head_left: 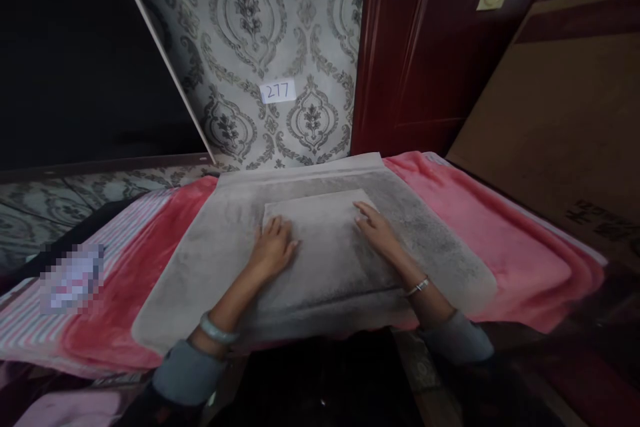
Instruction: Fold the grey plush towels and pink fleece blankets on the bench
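Noted left hand point(273, 250) palm down at left edge of cloth point(323, 233), near upper left corner; fingers extended, thumb apart. Noted right hand point(377, 230) at upper right corner of cloth, unclenched, fingers slightly bent and pointing inward over the surface. Cannot judge contact of right palm from this angle. Found cloth pale grey, lying flat, roughly midway across larger grey mat point(200, 260), between both hands. Cannot tell separate piece from folded part of mat. Observed mat spread over pink blanket point(500, 233), with blanket showing to left and right; striped cloth point(115, 220) beyond at left. Recorded card point(278, 91) marked "277" on patterned wallpaper point(250, 13) behind. Also logged: bangle point(217, 330) on left wrist, bracelet point(420, 285) on right, cardboard box point(560, 93) at right.
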`<action>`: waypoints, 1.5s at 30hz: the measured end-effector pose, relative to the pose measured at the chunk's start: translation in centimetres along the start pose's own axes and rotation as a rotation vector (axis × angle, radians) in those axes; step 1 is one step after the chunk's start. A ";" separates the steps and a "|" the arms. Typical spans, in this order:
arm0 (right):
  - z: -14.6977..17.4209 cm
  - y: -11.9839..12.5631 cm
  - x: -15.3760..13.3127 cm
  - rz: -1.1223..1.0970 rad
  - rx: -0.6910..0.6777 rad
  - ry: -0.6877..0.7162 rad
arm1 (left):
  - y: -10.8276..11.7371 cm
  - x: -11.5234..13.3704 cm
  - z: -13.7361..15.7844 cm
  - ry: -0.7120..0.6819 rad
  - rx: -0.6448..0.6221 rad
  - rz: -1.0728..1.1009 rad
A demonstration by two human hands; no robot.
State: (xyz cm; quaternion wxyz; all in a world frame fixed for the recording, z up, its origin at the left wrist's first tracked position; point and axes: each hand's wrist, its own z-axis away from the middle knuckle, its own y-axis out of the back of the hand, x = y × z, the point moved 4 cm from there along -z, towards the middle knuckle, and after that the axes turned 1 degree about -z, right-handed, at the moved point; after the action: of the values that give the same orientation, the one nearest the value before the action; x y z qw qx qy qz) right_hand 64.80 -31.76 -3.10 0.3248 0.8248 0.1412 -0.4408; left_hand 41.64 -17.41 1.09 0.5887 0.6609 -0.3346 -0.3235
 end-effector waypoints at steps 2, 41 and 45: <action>-2.0 -0.6 -1.6 0.249 -0.028 0.061 | 0.8 2.2 -2.9 -0.073 0.016 0.037; -8.1 -6.1 -1.2 0.845 -0.291 0.008 | -2.5 4.6 -13.2 -0.142 -0.041 0.047; -6.8 -7.2 0.4 0.886 -0.294 0.021 | -4.6 5.6 -13.2 -0.168 -0.013 0.058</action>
State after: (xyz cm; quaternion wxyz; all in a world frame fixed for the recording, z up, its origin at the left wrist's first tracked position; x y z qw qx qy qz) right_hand 65.61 -21.93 -3.64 0.5937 0.7554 -0.1603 -0.2264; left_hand 55.93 -14.25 -2.42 0.5721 0.6176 -0.3996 -0.3627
